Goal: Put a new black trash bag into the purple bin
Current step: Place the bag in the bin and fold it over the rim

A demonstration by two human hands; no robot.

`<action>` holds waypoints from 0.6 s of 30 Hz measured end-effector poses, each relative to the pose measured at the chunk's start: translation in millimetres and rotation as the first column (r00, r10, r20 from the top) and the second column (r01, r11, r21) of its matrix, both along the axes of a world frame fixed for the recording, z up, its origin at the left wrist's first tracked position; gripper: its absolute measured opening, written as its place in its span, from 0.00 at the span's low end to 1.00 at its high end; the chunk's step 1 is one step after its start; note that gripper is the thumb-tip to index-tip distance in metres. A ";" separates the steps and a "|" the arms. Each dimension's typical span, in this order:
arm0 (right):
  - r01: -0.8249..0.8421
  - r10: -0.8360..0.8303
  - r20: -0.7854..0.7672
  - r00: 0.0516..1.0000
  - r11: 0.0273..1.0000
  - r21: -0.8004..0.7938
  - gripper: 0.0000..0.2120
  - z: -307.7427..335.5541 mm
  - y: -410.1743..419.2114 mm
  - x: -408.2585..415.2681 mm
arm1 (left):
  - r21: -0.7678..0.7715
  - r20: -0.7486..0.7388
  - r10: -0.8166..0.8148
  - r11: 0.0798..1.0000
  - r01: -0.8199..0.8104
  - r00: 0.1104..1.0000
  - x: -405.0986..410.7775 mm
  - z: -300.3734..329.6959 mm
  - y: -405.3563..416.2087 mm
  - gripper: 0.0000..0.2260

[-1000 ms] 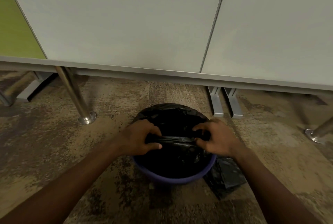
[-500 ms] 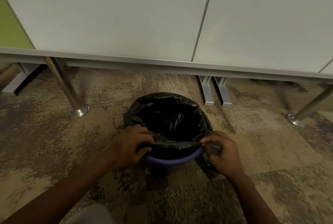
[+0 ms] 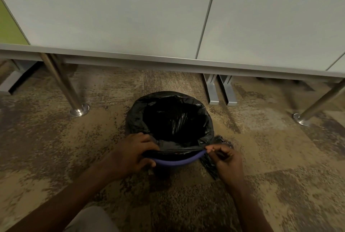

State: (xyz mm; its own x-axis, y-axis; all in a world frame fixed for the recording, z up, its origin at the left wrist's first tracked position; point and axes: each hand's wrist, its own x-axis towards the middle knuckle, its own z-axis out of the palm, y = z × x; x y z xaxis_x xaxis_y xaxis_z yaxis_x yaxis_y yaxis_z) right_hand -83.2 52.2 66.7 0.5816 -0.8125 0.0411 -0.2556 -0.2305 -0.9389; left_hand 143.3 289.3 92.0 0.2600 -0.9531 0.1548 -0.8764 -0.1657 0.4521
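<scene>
On mottled carpet (image 3: 56, 157) below a desk, the purple bin (image 3: 177, 161) wears the black trash bag (image 3: 173, 120) except at its near rim, where the left hand (image 3: 130, 154) and right hand (image 3: 225, 159) pinch the taut hem (overstretching might tear it).

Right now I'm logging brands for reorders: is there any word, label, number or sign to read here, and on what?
None: no readable text in this view.
bag: plain black, no print.
bin: only a strip of purple rim shows, unmarked.
panels: blank.
left hand and right hand hold the bag's edge, possibly hiding some.
</scene>
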 end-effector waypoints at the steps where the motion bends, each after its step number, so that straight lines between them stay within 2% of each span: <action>1: -0.003 0.003 -0.009 1.000 1.000 0.006 0.11 -1.4 2.2 -1.9 | -0.012 -0.006 0.002 1.000 -0.002 1.000 0.0 -0.5 -0.4 0.18; 5: -0.030 0.028 -0.073 0.997 0.999 -0.026 0.08 -7.3 17.7 -7.7 | -0.052 -0.033 -0.012 0.999 0.010 0.999 0.6 1.7 -0.9 0.12; 7: 0.002 -0.001 -0.025 1.000 1.000 0.028 0.07 -7.5 21.0 -6.5 | -0.068 -0.011 -0.034 0.997 0.033 0.999 -1.5 2.6 -1.8 0.11; 9: 0.101 -0.113 0.080 0.990 0.984 0.149 0.07 -5.1 23.6 -1.8 | -0.089 0.004 -0.036 0.995 0.036 0.999 -3.8 2.0 -2.5 0.10; 10: 0.157 -0.198 0.133 0.971 0.951 0.267 0.06 -2.7 25.7 2.1 | -0.107 0.009 -0.028 0.994 0.029 1.000 -4.1 1.5 -2.4 0.09; 12: 0.190 -0.334 0.172 0.927 0.813 0.551 0.02 2.6 36.4 12.6 | -0.153 0.029 -0.024 0.988 0.028 0.999 -4.5 -0.2 -1.6 0.10; 13: 0.191 -0.369 0.152 0.917 0.739 0.646 0.05 3.9 42.8 18.1 | -0.176 0.042 -0.030 0.984 0.037 0.999 -5.0 -0.7 -1.0 0.10; 15: 0.184 -0.415 0.138 0.899 0.646 0.740 0.08 3.7 52.5 24.8 | -0.209 0.082 -0.049 0.976 0.065 0.995 -6.3 -0.7 -0.3 0.11; 18: 0.180 -0.457 0.141 0.878 0.587 0.789 0.09 3.7 56.8 25.2 | -0.227 0.165 -0.067 0.968 0.104 0.984 -10.1 0.1 -0.3 0.10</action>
